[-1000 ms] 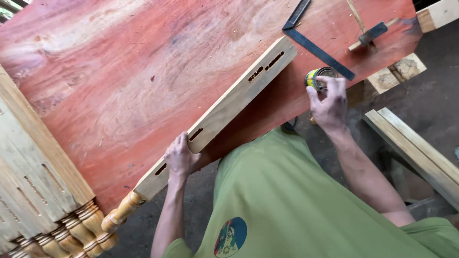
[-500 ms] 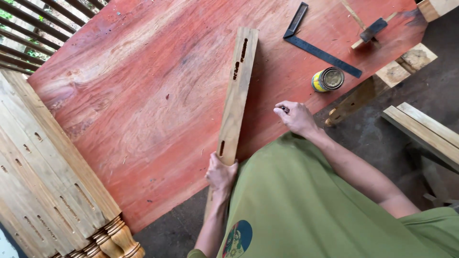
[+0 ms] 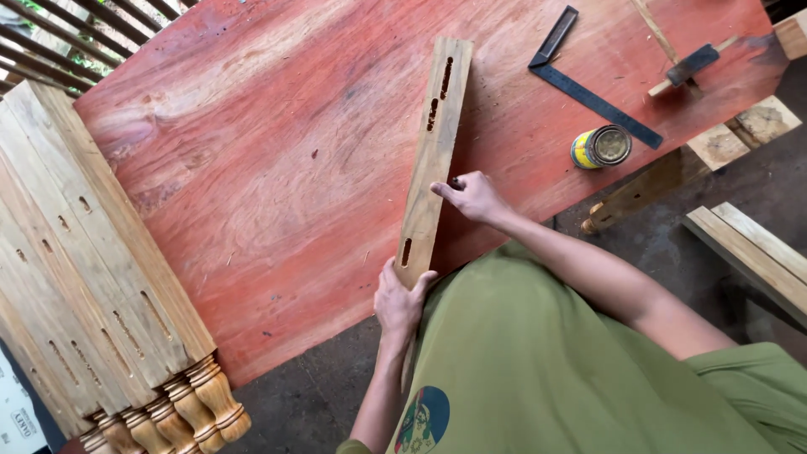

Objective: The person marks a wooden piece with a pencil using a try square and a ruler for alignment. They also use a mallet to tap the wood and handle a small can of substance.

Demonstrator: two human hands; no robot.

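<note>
Left of plank (image 3: 433,160): broad bare stretch of red tabletop (image 3: 269,151), open to pass.
Far left: stack of slotted legs (image 3: 92,277) blocks the edge.
Right of plank: right hand (image 3: 472,197) close beside; beyond it open board up to tin (image 3: 601,146) and square (image 3: 588,88).
Top right: hammer (image 3: 688,65) in the way.
Near end: left hand (image 3: 400,304) closed on plank.

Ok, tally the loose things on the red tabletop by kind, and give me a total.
Slotted wooden piece, held by the left hand and touched by the right hand: 1
Metal square: 1
Yellow tin can: 1
Hammer: 1
Total: 4
The stack of turned legs at the left lies mostly beside the top and is left out.
</note>
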